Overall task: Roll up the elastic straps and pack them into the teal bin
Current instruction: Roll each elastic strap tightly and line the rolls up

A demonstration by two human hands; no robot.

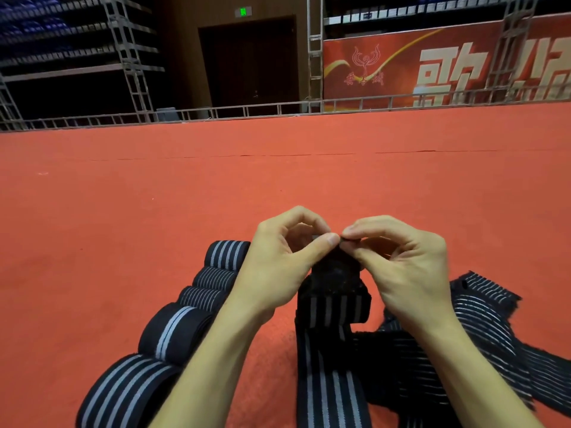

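A black elastic strap with grey stripes (327, 381) runs from the bottom edge up to my hands. My left hand (278, 261) and my right hand (401, 267) both pinch its dark upper end (335, 273) between thumb and fingers, just above the red carpet. Several rolled striped straps (173, 332) lie in a row to the left of my left forearm. Loose unrolled straps (482, 329) lie in a heap to the right. No teal bin is in view.
Red carpet (278, 180) stretches ahead to a low metal truss rail (247, 111). Behind it stand dark tiered seating, a dark doorway and a red banner (432, 63) with large characters.
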